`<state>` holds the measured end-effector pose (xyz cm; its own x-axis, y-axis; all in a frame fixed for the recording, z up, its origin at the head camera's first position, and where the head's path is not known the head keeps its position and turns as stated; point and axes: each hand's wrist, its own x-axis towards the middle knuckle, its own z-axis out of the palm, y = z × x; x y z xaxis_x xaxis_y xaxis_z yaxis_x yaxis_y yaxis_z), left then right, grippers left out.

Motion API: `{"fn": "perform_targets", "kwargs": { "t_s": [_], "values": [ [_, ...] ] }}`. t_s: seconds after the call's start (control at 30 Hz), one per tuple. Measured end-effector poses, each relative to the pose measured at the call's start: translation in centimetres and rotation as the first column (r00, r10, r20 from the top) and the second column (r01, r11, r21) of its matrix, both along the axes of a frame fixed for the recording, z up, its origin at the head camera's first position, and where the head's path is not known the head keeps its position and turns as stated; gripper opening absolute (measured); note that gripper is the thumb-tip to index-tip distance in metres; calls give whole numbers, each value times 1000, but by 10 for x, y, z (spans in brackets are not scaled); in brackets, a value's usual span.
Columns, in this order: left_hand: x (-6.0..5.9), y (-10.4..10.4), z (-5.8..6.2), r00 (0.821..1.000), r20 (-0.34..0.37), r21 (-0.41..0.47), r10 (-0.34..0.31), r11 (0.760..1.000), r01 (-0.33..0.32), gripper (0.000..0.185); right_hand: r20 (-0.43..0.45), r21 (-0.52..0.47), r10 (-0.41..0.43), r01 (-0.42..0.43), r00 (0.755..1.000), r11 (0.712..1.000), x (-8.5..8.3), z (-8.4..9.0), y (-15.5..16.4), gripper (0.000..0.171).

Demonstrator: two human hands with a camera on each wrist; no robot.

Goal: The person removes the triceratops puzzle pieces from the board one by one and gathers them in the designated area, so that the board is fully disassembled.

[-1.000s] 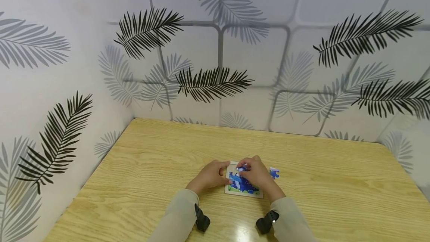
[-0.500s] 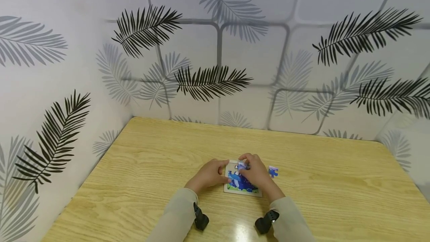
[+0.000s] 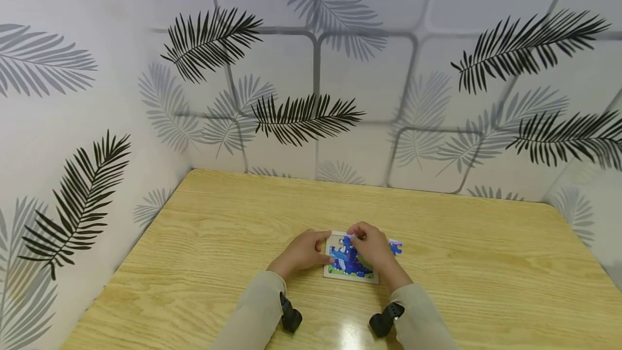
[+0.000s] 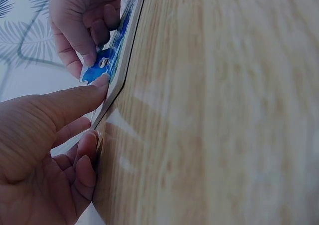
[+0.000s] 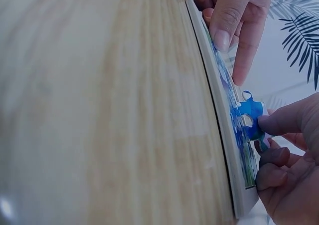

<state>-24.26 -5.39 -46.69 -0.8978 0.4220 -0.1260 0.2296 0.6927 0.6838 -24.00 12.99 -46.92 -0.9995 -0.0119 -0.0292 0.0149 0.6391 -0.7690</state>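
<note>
A small square puzzle tray [image 3: 351, 277] with a blue picture lies on the wooden table. My left hand [image 3: 303, 253] sits at its left edge. The thumb [image 4: 75, 101] presses on the tray's rim [image 4: 125, 60], and the other fingers lie loosely curled on the table beside it. My right hand [image 3: 373, 247] is over the far part of the tray and pinches a blue puzzle piece [image 5: 249, 112] between thumb and fingertips. The piece [image 4: 95, 71] is tilted, with one edge down on the picture. A second loose piece [image 3: 396, 247] lies on the table just right of the tray.
The light wooden table [image 3: 486, 269] stands in a corner between walls with a leaf pattern [image 3: 301, 115]. Black wrist cameras [image 3: 291, 317] sit on both sleeves near the front edge.
My right hand has shifted the pinched piece slightly toward the tray's far edge and lowered it onto the picture. The left hand and the loose piece have stayed put.
</note>
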Motion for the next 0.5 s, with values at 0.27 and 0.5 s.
{"fn": "perform_targets", "kwargs": {
  "t_s": [0.27,0.5],
  "values": [
    [0,0,1,1000,9,-2,10,1000,-10,66,8,-48,-34,35,999,998,-2,1,2,8],
    [2,0,4,1000,14,4,16,1000,-16,66,17,-88,-60,62,998,994,-3,1,5,8]
  ]
}}
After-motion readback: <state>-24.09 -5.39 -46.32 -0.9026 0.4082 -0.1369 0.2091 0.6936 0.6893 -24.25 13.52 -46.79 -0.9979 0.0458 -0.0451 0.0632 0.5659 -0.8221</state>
